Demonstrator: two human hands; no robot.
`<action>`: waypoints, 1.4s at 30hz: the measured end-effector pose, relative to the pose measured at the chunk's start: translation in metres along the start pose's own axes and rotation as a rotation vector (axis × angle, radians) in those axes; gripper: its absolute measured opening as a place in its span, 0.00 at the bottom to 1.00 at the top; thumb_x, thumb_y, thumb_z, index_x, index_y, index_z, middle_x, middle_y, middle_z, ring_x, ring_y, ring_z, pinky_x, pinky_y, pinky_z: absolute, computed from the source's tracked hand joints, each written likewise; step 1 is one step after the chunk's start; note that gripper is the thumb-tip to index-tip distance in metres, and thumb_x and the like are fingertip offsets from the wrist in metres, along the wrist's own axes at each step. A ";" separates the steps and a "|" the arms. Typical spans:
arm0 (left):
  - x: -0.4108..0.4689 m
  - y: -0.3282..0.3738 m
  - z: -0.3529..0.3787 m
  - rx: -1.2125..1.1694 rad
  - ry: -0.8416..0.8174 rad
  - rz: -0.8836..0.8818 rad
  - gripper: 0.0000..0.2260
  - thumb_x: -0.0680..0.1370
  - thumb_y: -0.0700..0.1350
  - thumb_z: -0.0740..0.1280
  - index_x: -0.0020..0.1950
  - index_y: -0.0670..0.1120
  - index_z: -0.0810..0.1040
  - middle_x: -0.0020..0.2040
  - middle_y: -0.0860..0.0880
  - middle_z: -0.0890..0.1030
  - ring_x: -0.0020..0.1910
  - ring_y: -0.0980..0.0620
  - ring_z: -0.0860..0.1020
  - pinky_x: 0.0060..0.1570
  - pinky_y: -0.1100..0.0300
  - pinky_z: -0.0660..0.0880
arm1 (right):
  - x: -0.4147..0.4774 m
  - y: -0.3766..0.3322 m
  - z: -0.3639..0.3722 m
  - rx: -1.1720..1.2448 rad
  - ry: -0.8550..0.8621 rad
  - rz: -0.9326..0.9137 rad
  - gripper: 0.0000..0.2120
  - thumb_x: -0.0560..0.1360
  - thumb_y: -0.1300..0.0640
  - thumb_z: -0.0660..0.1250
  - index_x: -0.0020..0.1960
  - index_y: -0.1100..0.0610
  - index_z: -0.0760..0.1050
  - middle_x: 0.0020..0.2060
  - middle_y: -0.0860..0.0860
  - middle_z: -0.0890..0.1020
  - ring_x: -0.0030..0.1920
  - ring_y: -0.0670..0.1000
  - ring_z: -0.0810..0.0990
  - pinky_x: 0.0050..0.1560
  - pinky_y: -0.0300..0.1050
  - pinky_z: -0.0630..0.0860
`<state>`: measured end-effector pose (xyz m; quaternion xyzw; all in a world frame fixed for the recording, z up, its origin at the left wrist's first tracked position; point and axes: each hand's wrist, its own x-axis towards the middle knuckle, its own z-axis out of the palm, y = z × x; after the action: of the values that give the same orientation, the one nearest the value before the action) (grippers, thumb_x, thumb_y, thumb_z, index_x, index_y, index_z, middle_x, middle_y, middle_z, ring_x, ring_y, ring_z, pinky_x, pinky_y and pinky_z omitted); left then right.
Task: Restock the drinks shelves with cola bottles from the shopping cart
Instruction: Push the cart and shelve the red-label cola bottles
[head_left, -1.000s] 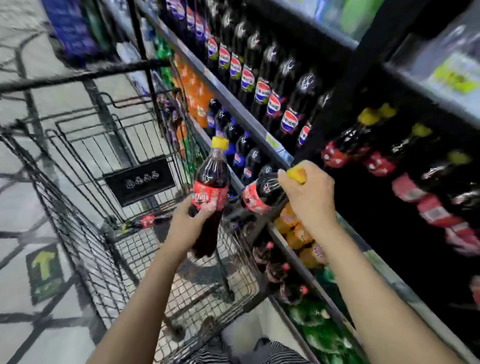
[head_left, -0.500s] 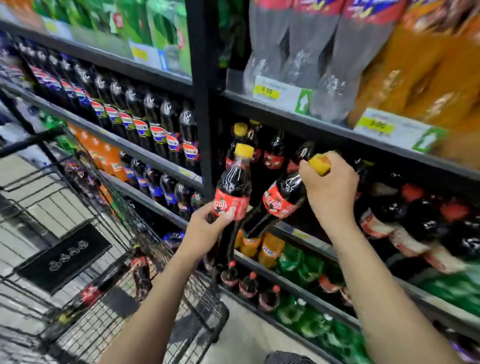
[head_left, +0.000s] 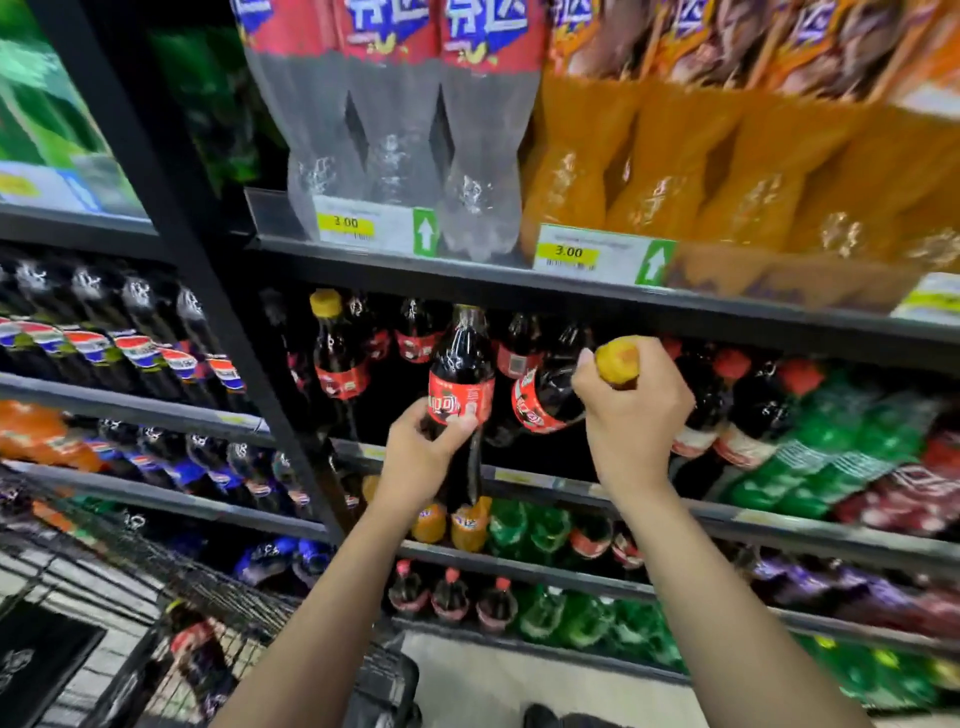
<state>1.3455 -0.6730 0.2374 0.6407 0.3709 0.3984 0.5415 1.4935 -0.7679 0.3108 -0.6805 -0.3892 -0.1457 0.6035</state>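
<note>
Your left hand has its grip closed round the middle of an upright cola bottle, with the thumb lying across the lower edge of the red label. Your right hand grips a second cola bottle at the neck, fingers curled just under its yellow cap, which sticks out above the fist. That second bottle is tilted, its base pointing down and to the left of your right grip, just beside the upright one. You hold both in front of the cola shelf, where standing bottles fill the row behind your grips. Above both grips runs a shelf edge carrying price tags. Right of your right grip sit green bottles. Below and left of your left grip is the wire cart, with a blurred bottle inside it
</note>
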 end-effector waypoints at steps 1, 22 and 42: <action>0.003 -0.003 0.002 0.005 -0.005 -0.002 0.03 0.76 0.41 0.70 0.48 0.45 0.79 0.42 0.52 0.81 0.38 0.66 0.77 0.41 0.71 0.71 | -0.001 0.002 0.000 -0.008 0.006 -0.018 0.11 0.68 0.52 0.67 0.36 0.59 0.71 0.31 0.49 0.71 0.33 0.49 0.68 0.37 0.32 0.63; 0.053 -0.032 0.009 -0.001 -0.240 -0.150 0.24 0.69 0.47 0.78 0.62 0.48 0.74 0.56 0.54 0.81 0.56 0.58 0.79 0.58 0.60 0.75 | 0.021 0.037 0.030 -0.163 -0.407 0.083 0.12 0.73 0.57 0.72 0.38 0.60 0.70 0.31 0.51 0.73 0.33 0.49 0.70 0.34 0.33 0.64; 0.067 -0.022 0.008 0.114 -0.280 -0.073 0.39 0.63 0.58 0.79 0.70 0.53 0.68 0.63 0.54 0.77 0.61 0.52 0.77 0.63 0.49 0.74 | 0.023 0.041 0.036 -0.245 -0.673 0.333 0.24 0.69 0.44 0.73 0.58 0.58 0.76 0.55 0.52 0.80 0.57 0.52 0.77 0.51 0.42 0.70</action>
<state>1.3791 -0.6122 0.2219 0.7056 0.3369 0.2634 0.5650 1.5277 -0.7249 0.2891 -0.8110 -0.4291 0.1400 0.3722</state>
